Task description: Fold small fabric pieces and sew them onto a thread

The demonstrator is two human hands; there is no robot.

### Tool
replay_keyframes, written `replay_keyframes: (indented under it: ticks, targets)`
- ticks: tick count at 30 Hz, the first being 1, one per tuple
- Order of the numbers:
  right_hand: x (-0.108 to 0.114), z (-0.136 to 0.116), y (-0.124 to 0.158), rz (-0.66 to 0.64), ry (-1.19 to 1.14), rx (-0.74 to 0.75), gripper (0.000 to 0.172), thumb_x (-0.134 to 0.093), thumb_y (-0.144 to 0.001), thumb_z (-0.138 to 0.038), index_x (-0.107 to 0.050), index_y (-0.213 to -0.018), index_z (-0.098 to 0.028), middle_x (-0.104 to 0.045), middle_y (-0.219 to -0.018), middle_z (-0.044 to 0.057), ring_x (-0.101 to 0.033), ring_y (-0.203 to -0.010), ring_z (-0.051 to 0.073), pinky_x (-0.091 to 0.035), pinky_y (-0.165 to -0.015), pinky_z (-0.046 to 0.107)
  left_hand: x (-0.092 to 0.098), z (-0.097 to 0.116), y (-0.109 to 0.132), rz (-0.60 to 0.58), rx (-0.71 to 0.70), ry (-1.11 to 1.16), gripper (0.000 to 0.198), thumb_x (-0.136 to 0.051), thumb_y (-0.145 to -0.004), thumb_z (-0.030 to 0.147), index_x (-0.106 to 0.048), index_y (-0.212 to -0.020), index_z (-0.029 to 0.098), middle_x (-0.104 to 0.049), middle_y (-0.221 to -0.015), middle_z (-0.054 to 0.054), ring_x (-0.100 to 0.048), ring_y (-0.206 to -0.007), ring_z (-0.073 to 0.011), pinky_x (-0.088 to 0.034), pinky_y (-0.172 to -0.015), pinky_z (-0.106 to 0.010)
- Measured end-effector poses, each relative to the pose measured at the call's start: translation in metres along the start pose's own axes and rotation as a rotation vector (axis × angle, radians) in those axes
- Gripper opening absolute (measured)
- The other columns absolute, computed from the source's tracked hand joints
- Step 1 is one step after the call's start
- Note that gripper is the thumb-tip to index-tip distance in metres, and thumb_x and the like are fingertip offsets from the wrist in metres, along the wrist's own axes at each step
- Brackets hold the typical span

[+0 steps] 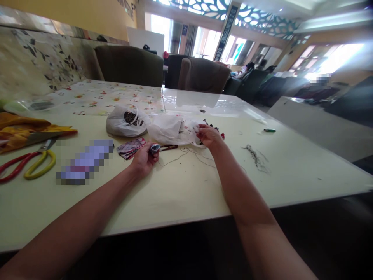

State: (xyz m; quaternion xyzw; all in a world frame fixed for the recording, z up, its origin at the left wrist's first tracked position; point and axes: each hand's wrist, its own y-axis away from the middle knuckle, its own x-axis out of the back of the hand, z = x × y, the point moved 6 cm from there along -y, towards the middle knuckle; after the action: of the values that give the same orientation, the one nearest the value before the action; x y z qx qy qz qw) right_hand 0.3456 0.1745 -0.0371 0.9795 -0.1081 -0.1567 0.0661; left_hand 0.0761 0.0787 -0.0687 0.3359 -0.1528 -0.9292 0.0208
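My left hand [145, 158] is closed around a small piece of patterned cloth [155, 148] whose open end faces up. A dark thread [174, 159] trails from near it across the table. My right hand [208, 136] pinches a small white tuft [196, 128] above a white plastic bag [166, 128]; whether the tuft is loose filling or part of the bag is hard to tell. Beside my left hand lie folded plaid cloth pieces [130, 147]. Dark patterned scraps [215, 127] show partly behind my right hand.
A second white bag [116, 123] holds dark grains. On the left are scissors [40, 163] with red and yellow handles, orange cloth [26, 126] and a blurred-out object [90, 159]. Tangled threads [256, 157] and a green item [269, 130] lie right on the white table [180, 198]. Chairs [204, 74] stand behind.
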Motion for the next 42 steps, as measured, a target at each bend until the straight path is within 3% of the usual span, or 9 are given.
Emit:
replay_keyframes:
  ticks: [5,9,15,22,28,35,42]
  targets:
    - [0.011,0.002,0.011,-0.102,0.072,-0.147,0.032,-0.058,-0.068,0.006,-0.07,-0.092,-0.012,-0.067,-0.074,0.005,-0.057,-0.058,0.01,-0.046,-0.047,0.019,-0.001,0.001,0.001,-0.004,-0.009,0.002,0.035,-0.042,-0.107,0.026,-0.056,-0.077,0.014,-0.055,-0.059,0.001,-0.045,-0.042,-0.0071,-0.032,-0.039,-0.018]
    - [0.014,-0.006,0.017,-0.169,0.036,-0.149,0.037,-0.06,-0.071,0.003,-0.072,-0.101,-0.014,-0.07,-0.084,0.006,-0.059,-0.063,0.01,-0.048,-0.049,0.018,-0.001,0.001,0.002,-0.002,-0.01,-0.005,0.035,-0.042,-0.107,0.025,-0.056,-0.077,0.014,-0.056,-0.06,0.0,-0.046,-0.042,-0.007,-0.033,-0.039,-0.018]
    - [0.003,-0.02,0.027,-0.199,0.034,0.041,0.032,-0.068,-0.065,0.0,-0.073,-0.093,-0.017,-0.066,-0.082,0.001,-0.058,-0.067,0.008,-0.05,-0.057,0.019,-0.001,0.001,0.002,0.002,-0.006,-0.003,0.034,-0.041,-0.107,0.025,-0.056,-0.078,0.014,-0.056,-0.061,0.0,-0.046,-0.042,-0.007,-0.033,-0.039,-0.018]
    - [-0.058,-0.011,0.071,-0.427,0.152,0.193,0.023,-0.079,-0.06,-0.016,-0.075,-0.082,-0.019,-0.066,-0.082,0.0,-0.057,-0.071,0.009,-0.049,-0.066,0.025,-0.003,-0.002,0.005,0.009,0.001,0.001,0.028,-0.04,-0.106,0.022,-0.061,-0.091,0.013,-0.057,-0.063,0.0,-0.047,-0.043,-0.0075,-0.032,-0.04,-0.018]
    - [-0.095,0.006,0.102,-0.544,0.471,0.364,0.02,-0.067,-0.069,-0.019,-0.075,-0.087,-0.017,-0.061,-0.069,-0.002,-0.055,-0.063,0.01,-0.044,-0.063,0.026,-0.003,0.001,0.009,0.031,-0.066,-0.063,0.028,-0.04,-0.106,0.021,-0.06,-0.09,0.013,-0.056,-0.062,0.0,-0.047,-0.043,-0.0075,-0.032,-0.04,-0.018]
    - [-0.107,0.006,0.123,-0.56,0.795,0.665,0.024,-0.055,-0.078,-0.01,-0.075,-0.087,-0.018,-0.062,-0.088,0.002,-0.056,-0.072,0.012,-0.045,-0.068,0.026,-0.004,0.003,0.012,0.029,-0.158,-0.16,0.023,-0.051,-0.102,0.025,-0.063,-0.086,0.014,-0.053,-0.06,0.002,-0.047,-0.043,-0.0081,-0.034,-0.04,-0.018]
    - [-0.11,0.011,0.13,-0.456,0.902,0.864,0.028,-0.049,-0.078,-0.003,-0.071,-0.086,-0.019,-0.061,-0.093,0.005,-0.057,-0.08,0.016,-0.046,-0.078,0.029,-0.005,0.002,0.015,0.005,-0.225,-0.27,0.021,-0.053,-0.101,0.024,-0.066,-0.088,0.015,-0.054,-0.06,0.001,-0.049,-0.046,-0.0086,-0.036,-0.043,-0.018]
